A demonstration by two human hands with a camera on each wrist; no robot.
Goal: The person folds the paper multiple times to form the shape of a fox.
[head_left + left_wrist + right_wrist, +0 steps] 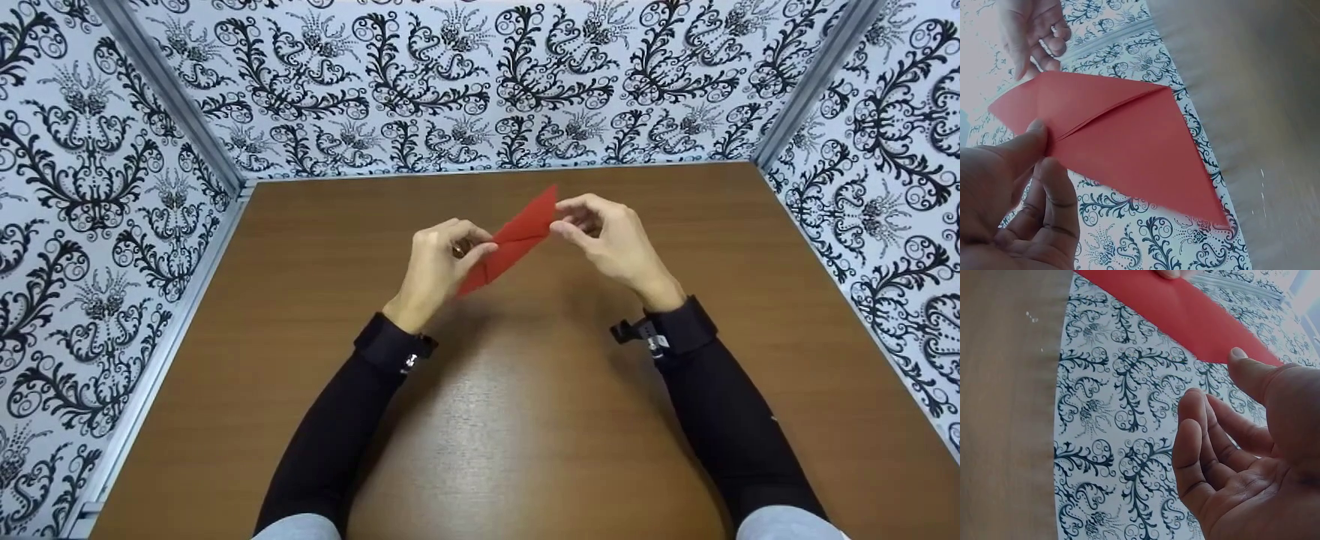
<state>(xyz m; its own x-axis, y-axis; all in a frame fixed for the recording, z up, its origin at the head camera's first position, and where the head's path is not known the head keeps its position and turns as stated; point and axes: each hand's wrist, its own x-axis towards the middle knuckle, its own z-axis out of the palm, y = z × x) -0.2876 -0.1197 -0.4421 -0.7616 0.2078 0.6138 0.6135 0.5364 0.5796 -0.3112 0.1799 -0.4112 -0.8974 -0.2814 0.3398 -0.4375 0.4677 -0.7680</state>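
A folded piece of red paper [517,236], with slanted ends and a crease line across it, is held up above the table. My left hand [439,262] pinches it near its middle, the thumb [1037,132] on the near face; some of the fingers are behind the paper. The right hand [611,236] is at the paper's upper right end. In the right wrist view its thumb [1247,363] overlaps the edge of the red paper [1179,315], while the visible fingers [1190,410] are bent loosely below, apart from the sheet.
The brown wooden table [480,420] lies under both hands. Walls covered in black-and-white patterned paper [465,82] enclose it at the back and sides, with metal profiles [172,97] at the corners. Each wrist bears a dark band with a small device [637,331].
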